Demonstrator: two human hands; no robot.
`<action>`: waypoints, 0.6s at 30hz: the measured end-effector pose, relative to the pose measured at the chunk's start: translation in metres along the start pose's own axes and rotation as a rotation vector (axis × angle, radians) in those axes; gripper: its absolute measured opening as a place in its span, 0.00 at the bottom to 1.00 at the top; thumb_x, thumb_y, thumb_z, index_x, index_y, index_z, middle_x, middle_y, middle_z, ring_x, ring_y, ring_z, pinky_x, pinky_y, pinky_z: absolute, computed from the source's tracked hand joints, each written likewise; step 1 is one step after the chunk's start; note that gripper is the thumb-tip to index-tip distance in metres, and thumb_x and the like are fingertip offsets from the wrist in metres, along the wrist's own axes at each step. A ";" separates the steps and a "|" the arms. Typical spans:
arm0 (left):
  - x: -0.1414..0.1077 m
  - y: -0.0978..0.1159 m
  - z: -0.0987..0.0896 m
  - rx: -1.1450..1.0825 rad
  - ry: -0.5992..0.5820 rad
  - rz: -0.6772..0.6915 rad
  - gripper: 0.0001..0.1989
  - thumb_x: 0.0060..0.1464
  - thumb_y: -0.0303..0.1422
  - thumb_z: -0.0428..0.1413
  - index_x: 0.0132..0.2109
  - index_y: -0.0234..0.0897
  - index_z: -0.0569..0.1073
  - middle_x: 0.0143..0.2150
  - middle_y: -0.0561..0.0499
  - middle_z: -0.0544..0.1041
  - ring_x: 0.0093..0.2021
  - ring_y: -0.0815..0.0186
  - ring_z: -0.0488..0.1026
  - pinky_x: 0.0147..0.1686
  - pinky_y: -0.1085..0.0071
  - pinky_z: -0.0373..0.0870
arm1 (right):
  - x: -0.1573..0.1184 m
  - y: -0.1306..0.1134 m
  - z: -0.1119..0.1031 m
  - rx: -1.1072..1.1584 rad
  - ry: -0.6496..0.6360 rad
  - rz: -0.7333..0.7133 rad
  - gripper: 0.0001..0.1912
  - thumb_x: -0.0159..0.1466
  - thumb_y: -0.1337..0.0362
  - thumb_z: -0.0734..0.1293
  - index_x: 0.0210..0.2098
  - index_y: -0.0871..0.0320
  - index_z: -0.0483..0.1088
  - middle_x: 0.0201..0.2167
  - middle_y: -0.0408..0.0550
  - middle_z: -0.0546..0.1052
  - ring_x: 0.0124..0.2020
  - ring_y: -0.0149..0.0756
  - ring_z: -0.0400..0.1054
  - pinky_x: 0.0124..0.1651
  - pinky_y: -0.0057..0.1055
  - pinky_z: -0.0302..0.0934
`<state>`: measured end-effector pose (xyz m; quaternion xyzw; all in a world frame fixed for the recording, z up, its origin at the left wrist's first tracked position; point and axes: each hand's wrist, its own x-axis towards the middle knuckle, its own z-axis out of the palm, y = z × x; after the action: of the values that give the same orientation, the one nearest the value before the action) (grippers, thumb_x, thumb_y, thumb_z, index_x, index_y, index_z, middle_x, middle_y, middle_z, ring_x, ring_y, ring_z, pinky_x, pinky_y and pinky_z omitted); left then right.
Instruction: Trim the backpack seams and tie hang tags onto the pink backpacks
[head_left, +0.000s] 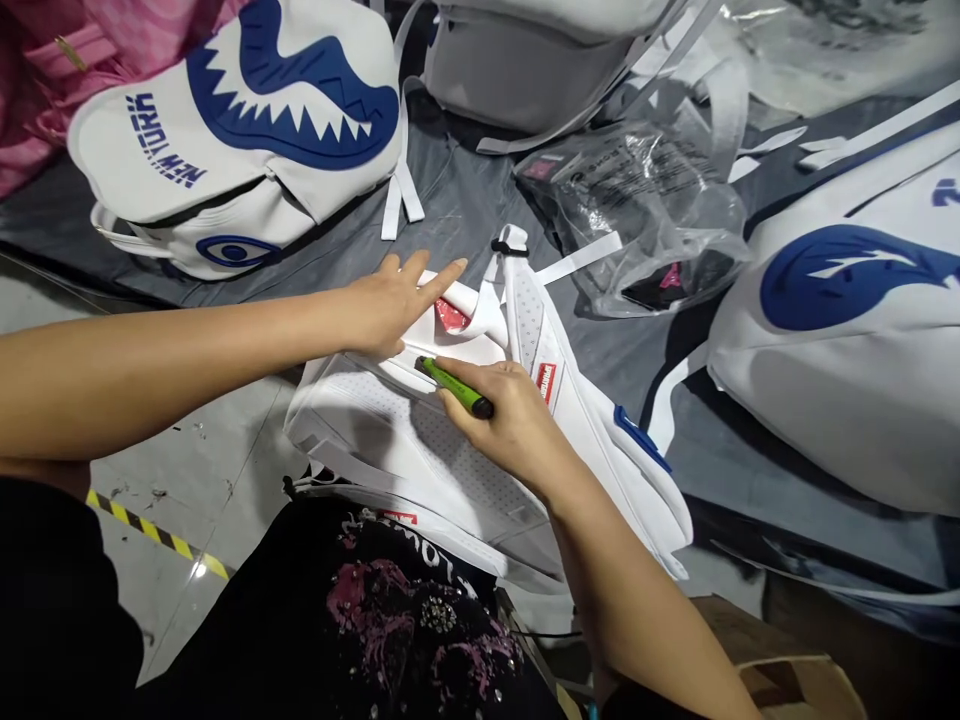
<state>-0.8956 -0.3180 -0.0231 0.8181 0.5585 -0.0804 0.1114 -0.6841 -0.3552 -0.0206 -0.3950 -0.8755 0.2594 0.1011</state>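
A white backpack [465, 455] lies in front of me with its dotted back panel and shoulder straps facing up. Small red labels [546, 384] show on it. My left hand [386, 305] rests on the backpack's upper edge, fingers spread, next to a folded white flap and a red patch [452, 316]. In my right hand [506, 410] is a green pen-like tool [455, 385] with black ends; its exact kind is unclear. Its front end points at the backpack's upper seam, close to my left hand. Whether the tip touches the fabric I cannot tell.
White and blue backpacks lie at the upper left [225, 140] and right [847, 340] of the dark-covered table [450, 210]. A grey and white bag [525, 75] is at the back. A clear plastic bag [637, 210] lies behind my right hand. A cardboard box [772, 650] stands below the table.
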 end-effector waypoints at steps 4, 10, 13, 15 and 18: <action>0.002 -0.001 -0.002 -0.018 -0.053 -0.026 0.61 0.48 0.35 0.63 0.75 0.45 0.28 0.76 0.34 0.39 0.66 0.35 0.57 0.57 0.51 0.67 | 0.006 0.000 0.005 -0.035 -0.032 -0.008 0.18 0.67 0.62 0.62 0.53 0.59 0.76 0.33 0.51 0.83 0.33 0.41 0.76 0.47 0.43 0.64; 0.009 0.002 0.015 -0.053 0.049 -0.050 0.68 0.43 0.43 0.67 0.73 0.47 0.24 0.76 0.38 0.29 0.68 0.31 0.51 0.58 0.47 0.65 | 0.005 0.007 0.021 0.077 0.090 -0.033 0.21 0.69 0.62 0.61 0.58 0.60 0.73 0.43 0.53 0.83 0.43 0.43 0.78 0.52 0.45 0.66; 0.009 0.004 0.015 -0.056 0.046 -0.058 0.66 0.45 0.41 0.66 0.74 0.46 0.25 0.75 0.36 0.35 0.66 0.32 0.52 0.59 0.47 0.64 | 0.004 0.009 0.021 0.101 0.075 -0.036 0.21 0.68 0.62 0.61 0.57 0.61 0.73 0.40 0.53 0.83 0.41 0.43 0.78 0.51 0.45 0.67; 0.007 0.002 0.010 -0.073 0.001 -0.031 0.65 0.46 0.40 0.65 0.74 0.46 0.24 0.75 0.37 0.37 0.66 0.34 0.52 0.59 0.48 0.63 | 0.003 0.010 0.018 0.131 0.085 -0.042 0.21 0.68 0.62 0.62 0.56 0.61 0.74 0.39 0.53 0.83 0.40 0.43 0.78 0.51 0.44 0.68; 0.007 -0.006 0.004 -0.118 -0.075 0.010 0.63 0.47 0.38 0.63 0.73 0.49 0.23 0.75 0.41 0.36 0.67 0.37 0.52 0.61 0.50 0.61 | 0.001 0.011 0.013 0.192 0.098 -0.031 0.20 0.67 0.61 0.63 0.55 0.61 0.75 0.38 0.52 0.84 0.39 0.42 0.78 0.49 0.44 0.68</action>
<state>-0.8984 -0.3111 -0.0289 0.8091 0.5538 -0.0775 0.1808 -0.6824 -0.3533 -0.0375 -0.3823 -0.8465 0.3209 0.1852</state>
